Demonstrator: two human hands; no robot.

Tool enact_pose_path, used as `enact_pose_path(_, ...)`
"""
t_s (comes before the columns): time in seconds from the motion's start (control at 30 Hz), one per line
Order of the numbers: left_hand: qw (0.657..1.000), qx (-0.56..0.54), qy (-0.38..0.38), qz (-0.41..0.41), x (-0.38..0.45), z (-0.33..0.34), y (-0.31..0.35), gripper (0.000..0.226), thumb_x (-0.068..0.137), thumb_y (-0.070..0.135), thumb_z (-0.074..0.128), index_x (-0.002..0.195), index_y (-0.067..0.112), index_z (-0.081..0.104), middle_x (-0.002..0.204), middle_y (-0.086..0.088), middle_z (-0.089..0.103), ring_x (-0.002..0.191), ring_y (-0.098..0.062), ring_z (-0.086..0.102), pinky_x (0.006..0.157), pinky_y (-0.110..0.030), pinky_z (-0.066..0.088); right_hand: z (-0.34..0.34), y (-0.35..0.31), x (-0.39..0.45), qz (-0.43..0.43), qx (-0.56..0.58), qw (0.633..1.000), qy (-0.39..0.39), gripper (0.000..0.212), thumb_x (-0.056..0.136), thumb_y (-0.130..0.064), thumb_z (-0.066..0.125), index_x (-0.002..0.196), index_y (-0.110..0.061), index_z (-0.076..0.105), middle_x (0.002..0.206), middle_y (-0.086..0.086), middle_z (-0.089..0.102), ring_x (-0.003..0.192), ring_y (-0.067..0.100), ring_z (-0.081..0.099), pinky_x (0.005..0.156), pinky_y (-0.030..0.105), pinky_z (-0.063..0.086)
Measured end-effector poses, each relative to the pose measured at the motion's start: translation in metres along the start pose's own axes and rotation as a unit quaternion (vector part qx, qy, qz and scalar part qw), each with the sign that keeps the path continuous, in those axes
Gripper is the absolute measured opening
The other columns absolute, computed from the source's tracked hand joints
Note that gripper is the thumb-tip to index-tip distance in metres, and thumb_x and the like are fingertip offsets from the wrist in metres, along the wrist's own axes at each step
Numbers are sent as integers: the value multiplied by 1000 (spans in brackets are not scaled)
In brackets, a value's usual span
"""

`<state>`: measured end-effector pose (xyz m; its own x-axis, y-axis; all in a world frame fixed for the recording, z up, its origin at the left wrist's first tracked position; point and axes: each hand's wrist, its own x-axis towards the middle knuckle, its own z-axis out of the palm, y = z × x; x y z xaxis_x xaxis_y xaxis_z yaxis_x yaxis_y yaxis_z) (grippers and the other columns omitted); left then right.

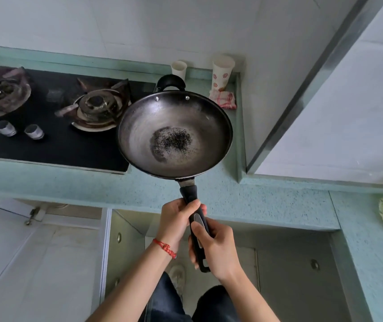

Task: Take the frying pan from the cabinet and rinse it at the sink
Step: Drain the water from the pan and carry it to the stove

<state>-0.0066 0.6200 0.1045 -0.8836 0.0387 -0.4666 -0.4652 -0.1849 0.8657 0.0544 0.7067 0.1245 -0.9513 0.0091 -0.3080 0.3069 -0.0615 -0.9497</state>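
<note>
Speckled pale-green countertop (209, 201) runs along white wall tiles and carries a black glass gas hob (53, 140) with two worn, rust-brown burners. Held in the air above the counter's right part, just right of the hob, is the frying pan (174, 133): a round, shallow bowl of dark, dulled metal, its centre coated with a patch of black gritty residue. Two rivets and a small black loop grip mark its far rim. Its long black handle (196, 225), with a grey inset, points back toward the person. The left hand (176, 221) grips the handle nearer the bowl, thumb laid over the top; the right hand (216, 246) is wrapped around it farther back, thumb pressed on the grey inset. A red cord bracelet (165, 248) circles the left wrist. Two white paper cups (223, 73) and a red-checked cloth (225, 99) sit in the counter's back corner. Below, a cabinet door (125, 247) stands open.
</note>
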Motion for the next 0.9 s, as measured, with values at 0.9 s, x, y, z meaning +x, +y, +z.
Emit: enact_pose_path(0.9, 998, 8, 39, -45, 106, 47, -9, 24, 83, 5, 57, 60, 7, 66, 52, 0, 67, 56, -15, 63, 65, -30, 53, -58, 15, 111, 62, -6, 998, -29, 27, 93, -4, 44, 66, -3, 47, 55, 23, 52, 33, 23, 44, 36, 26, 37)
